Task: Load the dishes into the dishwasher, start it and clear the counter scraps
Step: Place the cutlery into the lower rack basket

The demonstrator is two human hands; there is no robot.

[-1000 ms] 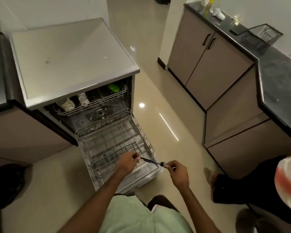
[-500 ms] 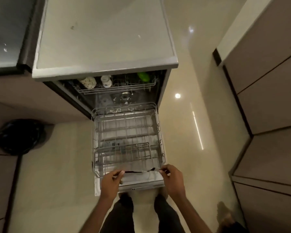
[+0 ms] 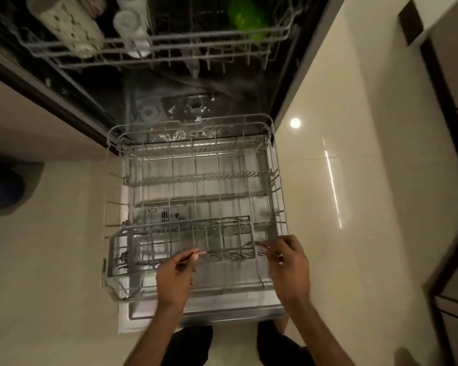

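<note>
Item 1: lower rack (image 3: pixel 196 180), pulled out over the open dishwasher (image 3: pixel 288 75) door, basket (image 3: pixel 185 241) at its front edge. Item 2: thin utensil (image 3: pixel 257 244), blurred, held level over the basket, with left hand (image 3: pixel 173 278) fingers pinching 1 end and right hand (image 3: pixel 288 268) fingers curled on the other. Item 3: upper rack (image 3: pixel 154 54), holding 1 patterned cup (image 3: pixel 69 25), 1 glass (image 3: pixel 132 30) and 1 green piece (image 3: pixel 245 14).
</note>
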